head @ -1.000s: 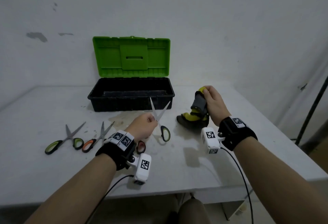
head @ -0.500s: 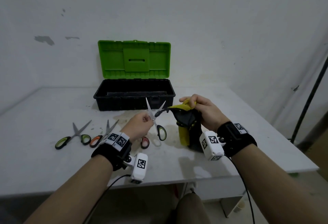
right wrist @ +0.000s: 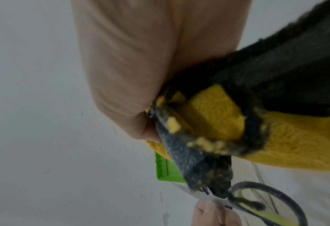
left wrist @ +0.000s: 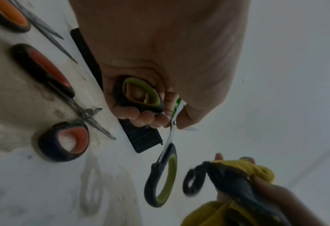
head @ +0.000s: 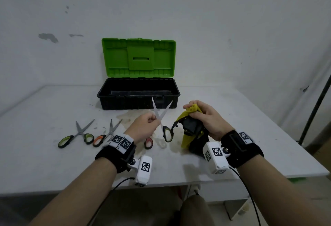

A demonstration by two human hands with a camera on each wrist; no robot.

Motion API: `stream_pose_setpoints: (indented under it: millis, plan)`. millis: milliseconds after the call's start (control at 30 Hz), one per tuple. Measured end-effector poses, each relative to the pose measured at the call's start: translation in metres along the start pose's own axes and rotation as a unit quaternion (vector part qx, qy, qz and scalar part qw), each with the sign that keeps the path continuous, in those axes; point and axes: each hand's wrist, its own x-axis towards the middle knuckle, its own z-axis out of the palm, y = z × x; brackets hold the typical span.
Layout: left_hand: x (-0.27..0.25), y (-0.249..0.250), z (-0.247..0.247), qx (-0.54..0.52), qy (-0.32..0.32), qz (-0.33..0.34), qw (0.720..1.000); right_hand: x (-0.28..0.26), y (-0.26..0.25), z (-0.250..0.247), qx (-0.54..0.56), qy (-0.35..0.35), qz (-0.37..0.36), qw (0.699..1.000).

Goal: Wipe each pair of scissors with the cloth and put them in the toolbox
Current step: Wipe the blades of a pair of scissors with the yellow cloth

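Left hand [head: 143, 127] gripping open scissors [head: 162, 116], blades up. Right hand [head: 206, 118] clutching cloth [head: 188, 132] just beside. Toolbox [head: 138, 98] open behind.

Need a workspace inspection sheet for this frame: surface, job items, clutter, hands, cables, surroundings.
Surface: white table, brownish stain in front of the black toolbox with green lid.
Job's things: toolbox open, nothing seen inside; green-handled scissors held in the air, blades apart; green-handled scissors lying at the left; orange-handled scissors beside them; red-handled scissors partly hidden by the left wrist; yellow and dark grey cloth, bunched.
Clutter: nothing seen.
Grippers: left hand grips the raised scissors near the pivot; right hand grips the cloth.
Cables: black leads hang from both wrist cameras.
Surroundings: white scuffed wall; dark pole at the right.
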Motion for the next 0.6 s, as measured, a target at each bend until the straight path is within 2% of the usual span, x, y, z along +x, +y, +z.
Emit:
stream_pose_setpoints:
  millis: [233, 367, 433, 500, 600]
  plan:
    - [-0.01, -0.01, 0.001, -0.06, -0.047, 0.008, 0.997, -0.008, 0.016, 0.0, -0.021, 0.021, 0.012, 0.999]
    - [-0.013, -0.014, 0.002, -0.097, -0.054, 0.017, 0.994, -0.015, 0.017, 0.006, -0.052, -0.013, 0.01, 0.999]
    - [-0.014, -0.014, 0.002, -0.1, -0.047, 0.018, 0.994, -0.016, 0.017, 0.009, -0.009, -0.021, 0.029, 0.999]
    - [-0.014, -0.013, 0.003, -0.102, -0.038, 0.015, 0.994, -0.013, 0.018, 0.012, 0.054, -0.003, 0.063, 0.997]
    - [-0.015, -0.012, 0.006, -0.113, -0.025, 0.011, 0.993, -0.008, 0.019, 0.019, 0.072, 0.068, 0.089, 0.991]
